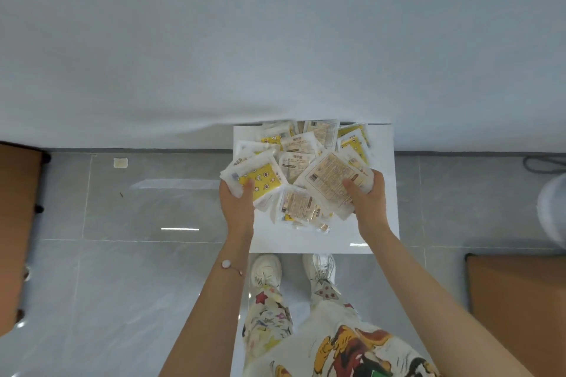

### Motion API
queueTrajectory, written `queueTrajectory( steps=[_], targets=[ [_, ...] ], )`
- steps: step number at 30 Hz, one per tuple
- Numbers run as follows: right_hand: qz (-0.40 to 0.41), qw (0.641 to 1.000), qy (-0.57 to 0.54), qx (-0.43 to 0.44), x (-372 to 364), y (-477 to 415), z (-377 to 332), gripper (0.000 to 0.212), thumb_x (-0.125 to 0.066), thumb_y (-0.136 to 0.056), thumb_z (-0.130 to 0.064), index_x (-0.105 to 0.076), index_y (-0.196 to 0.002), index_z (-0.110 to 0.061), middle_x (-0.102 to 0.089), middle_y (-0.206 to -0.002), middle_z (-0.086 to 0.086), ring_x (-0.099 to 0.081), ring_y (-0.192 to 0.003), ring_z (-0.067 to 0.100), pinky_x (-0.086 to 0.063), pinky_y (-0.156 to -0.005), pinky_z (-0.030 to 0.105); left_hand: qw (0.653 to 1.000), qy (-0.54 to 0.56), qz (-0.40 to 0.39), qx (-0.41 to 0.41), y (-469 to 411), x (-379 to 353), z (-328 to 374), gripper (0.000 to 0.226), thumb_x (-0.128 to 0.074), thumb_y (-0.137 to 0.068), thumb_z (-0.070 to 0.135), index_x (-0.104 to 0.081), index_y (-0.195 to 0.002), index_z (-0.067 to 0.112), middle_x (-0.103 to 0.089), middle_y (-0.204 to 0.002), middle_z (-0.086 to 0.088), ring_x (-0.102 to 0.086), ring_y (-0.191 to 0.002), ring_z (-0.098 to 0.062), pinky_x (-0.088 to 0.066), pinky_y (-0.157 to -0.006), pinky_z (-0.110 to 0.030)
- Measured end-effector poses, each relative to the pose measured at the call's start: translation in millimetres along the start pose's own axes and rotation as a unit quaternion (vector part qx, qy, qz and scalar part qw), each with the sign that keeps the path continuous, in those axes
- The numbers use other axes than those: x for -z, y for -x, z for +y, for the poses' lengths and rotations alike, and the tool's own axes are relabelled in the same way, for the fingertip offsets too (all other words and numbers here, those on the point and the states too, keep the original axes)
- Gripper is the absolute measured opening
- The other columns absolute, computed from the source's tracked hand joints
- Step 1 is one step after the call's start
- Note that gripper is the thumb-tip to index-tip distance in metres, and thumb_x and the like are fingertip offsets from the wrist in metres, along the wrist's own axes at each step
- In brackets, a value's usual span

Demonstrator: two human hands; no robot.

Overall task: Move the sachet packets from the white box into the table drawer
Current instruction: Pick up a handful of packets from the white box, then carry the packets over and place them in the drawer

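Head camera looking straight down. Nearest us are star-print trousers and white trainers, the toes tucked just under the near edge of the drawer. A thin cord bracelet with one pale bead sits on the left wrist.

Over the drawer's near-left corner the left hand clamps a bundle, thumb on top of a yellow sachet printed with stars and moons. The fingers curl underneath, out of sight. Over the near-right side the right hand grips a larger cream sachet, thumb pressed on its face, with several more stacked below.

The rest of the sachet packets lie heaped in the drawer's far half, crinkly white film with yellow or beige panels. There is dense small print on them, too blurred to read.

The drawer itself is flat, glossy white, and its far end vanishes beneath the table, whose pale top fills everything beyond. Left of the drawer, a small pale scrap lies on the grey tiled floor. Brown furniture is cut off at the frame edge.
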State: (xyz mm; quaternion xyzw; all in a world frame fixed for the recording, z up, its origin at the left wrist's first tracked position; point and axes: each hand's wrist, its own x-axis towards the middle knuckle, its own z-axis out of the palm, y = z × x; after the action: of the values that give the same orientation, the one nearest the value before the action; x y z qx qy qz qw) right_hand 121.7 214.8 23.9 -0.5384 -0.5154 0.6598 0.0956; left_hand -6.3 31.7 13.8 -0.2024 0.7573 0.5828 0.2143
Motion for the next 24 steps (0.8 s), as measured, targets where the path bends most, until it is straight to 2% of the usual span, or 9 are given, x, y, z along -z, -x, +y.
queueTrajectory(
  steps=[3, 5, 8, 12, 15, 19, 21, 24],
  targets=[
    [-0.030, 0.999, 0.010, 0.019, -10, 27, -31, 0.035, -0.066, -0.089, -0.016, -0.046, -0.117, -0.020, -0.062, -0.110, 0.000, -0.063, -0.096, 0.015, -0.056, -0.075, 0.032, 0.998, 0.057, 0.005, 0.010, 27, 23, 27, 0.040, -0.066, -0.089, 0.010, -0.052, -0.126, 0.020, -0.065, -0.116, -0.003, -0.069, -0.096, -0.016, -0.059, -0.064, -0.031],
    [-0.048, 0.998, 0.018, 0.028, -16, 46, -51, 0.042, -0.067, -0.089, -0.016, -0.045, -0.124, -0.018, -0.061, -0.113, 0.001, -0.063, -0.098, 0.016, -0.055, -0.077, 0.032, 0.997, 0.083, 0.006, 0.001, 47, 42, 45, 0.039, -0.066, -0.088, 0.009, -0.054, -0.124, 0.019, -0.067, -0.114, -0.003, -0.070, -0.094, -0.017, -0.057, -0.060, -0.028],
    [-0.077, 0.996, 0.036, 0.037, -24, 73, -78, 0.050, -0.069, -0.087, -0.015, -0.041, -0.128, -0.019, -0.059, -0.117, 0.003, -0.061, -0.102, 0.020, -0.054, -0.079, 0.033, 0.994, 0.108, 0.020, -0.012, 77, 73, 65, 0.040, -0.067, -0.088, 0.008, -0.053, -0.123, 0.019, -0.067, -0.112, -0.001, -0.071, -0.092, -0.015, -0.058, -0.062, -0.029],
    [-0.107, 0.990, 0.060, 0.064, -39, 111, -106, 0.049, -0.071, -0.085, -0.015, -0.041, -0.123, -0.019, -0.058, -0.111, 0.001, -0.061, -0.101, 0.021, -0.053, -0.078, 0.033, 0.987, 0.151, 0.048, -0.018, 112, 119, 84, 0.042, -0.069, -0.087, 0.010, -0.050, -0.122, 0.025, -0.064, -0.111, 0.008, -0.070, -0.094, -0.012, -0.058, -0.064, -0.027],
    [-0.149, 0.981, 0.087, 0.086, -58, 143, -118, 0.048, -0.072, -0.085, -0.016, -0.042, -0.121, -0.020, -0.058, -0.109, -0.001, -0.062, -0.099, 0.020, -0.053, -0.074, 0.029, 0.981, 0.182, 0.071, -0.020, 136, 158, 89, 0.041, -0.068, -0.088, 0.013, -0.050, -0.123, 0.025, -0.064, -0.114, 0.006, -0.069, -0.097, -0.013, -0.058, -0.065, -0.027],
    [-0.231, 0.964, 0.096, 0.087, -97, 182, -117, 0.043, -0.072, -0.085, -0.015, -0.043, -0.116, -0.027, -0.061, -0.112, 0.002, -0.065, -0.097, 0.018, -0.056, -0.071, 0.029, 0.973, 0.201, 0.113, -0.029, 155, 211, 80, 0.038, -0.068, -0.089, 0.015, -0.052, -0.121, 0.027, -0.064, -0.116, 0.003, -0.069, -0.099, -0.016, -0.059, -0.070, -0.031],
    [-0.271, 0.954, 0.094, 0.086, -123, 201, -109, 0.044, -0.071, -0.085, -0.013, -0.043, -0.118, -0.024, -0.061, -0.114, 0.004, -0.065, -0.098, 0.019, -0.057, -0.073, 0.031, 0.970, 0.199, 0.134, -0.038, 159, 240, 72, 0.037, -0.068, -0.088, 0.014, -0.054, -0.118, 0.028, -0.065, -0.115, 0.001, -0.069, -0.100, -0.018, -0.060, -0.074, -0.036],
    [-0.303, 0.939, 0.132, 0.090, -163, 235, -90, 0.041, -0.071, -0.086, -0.013, -0.044, -0.115, -0.021, -0.060, -0.114, 0.006, -0.064, -0.098, 0.021, -0.056, -0.073, 0.032, 0.958, 0.225, 0.173, -0.033, 167, 288, 57, 0.035, -0.069, -0.087, 0.013, -0.055, -0.112, 0.034, -0.065, -0.113, 0.002, -0.069, -0.098, -0.016, -0.060, -0.074, -0.034]
  ],
)
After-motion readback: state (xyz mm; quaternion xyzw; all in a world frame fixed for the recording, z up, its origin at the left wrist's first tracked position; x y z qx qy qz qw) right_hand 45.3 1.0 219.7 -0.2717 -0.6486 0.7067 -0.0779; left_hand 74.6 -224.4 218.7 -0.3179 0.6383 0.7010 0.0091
